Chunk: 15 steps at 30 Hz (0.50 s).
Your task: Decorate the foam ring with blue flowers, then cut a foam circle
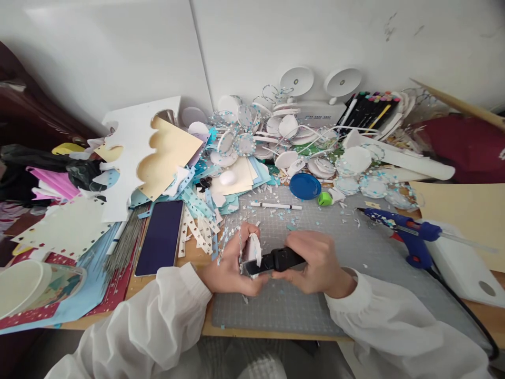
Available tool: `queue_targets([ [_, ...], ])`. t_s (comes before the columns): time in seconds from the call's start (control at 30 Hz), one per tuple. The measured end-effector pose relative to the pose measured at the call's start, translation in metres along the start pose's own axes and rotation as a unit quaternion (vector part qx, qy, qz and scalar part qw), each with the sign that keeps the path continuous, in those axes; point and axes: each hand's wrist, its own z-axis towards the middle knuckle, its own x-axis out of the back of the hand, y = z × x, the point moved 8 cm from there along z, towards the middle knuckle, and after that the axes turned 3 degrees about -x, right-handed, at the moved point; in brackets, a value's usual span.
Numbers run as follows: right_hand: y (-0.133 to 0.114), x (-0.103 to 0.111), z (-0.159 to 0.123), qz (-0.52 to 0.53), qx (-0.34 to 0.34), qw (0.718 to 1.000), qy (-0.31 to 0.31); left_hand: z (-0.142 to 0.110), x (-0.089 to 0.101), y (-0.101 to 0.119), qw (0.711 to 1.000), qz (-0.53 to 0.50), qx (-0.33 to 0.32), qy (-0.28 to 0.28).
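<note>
My left hand (232, 263) is closed round a small white paper disc (252, 248) held on edge over the grey cutting mat (300, 305). My right hand (315, 260) grips a black hand tool (276, 260), perhaps a punch, whose jaw end meets the disc's lower edge. Both hands are close together at the mat's near middle. White sleeves cover both arms. Tiny blue and white paper bits lie scattered around the hands.
A blue glue gun (410, 234) lies right of the mat, its cord running to the table edge. A dark phone (161, 237) lies left. A pen (276, 206), blue lid (305, 186) and green sharpener (325, 198) sit behind. Paper discs and scraps pile at the back.
</note>
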Motion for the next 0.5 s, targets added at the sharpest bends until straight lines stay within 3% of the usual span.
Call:
queue_targets([
  [0.13,0.0,-0.003,-0.001,0.018,0.002,1.0,-0.012,0.0,0.0,0.002,1.0,0.004,-0.005,-0.003],
  [0.33,0.03,0.006,-0.003,0.004,-0.062,0.998,0.022,-0.001,0.003,0.011,0.998,0.042,-0.043,0.001],
  [0.5,0.027,0.011,-0.001,0.004,-0.048,0.998,0.039,0.001,0.009,0.01,0.998,0.052,-0.036,0.005],
])
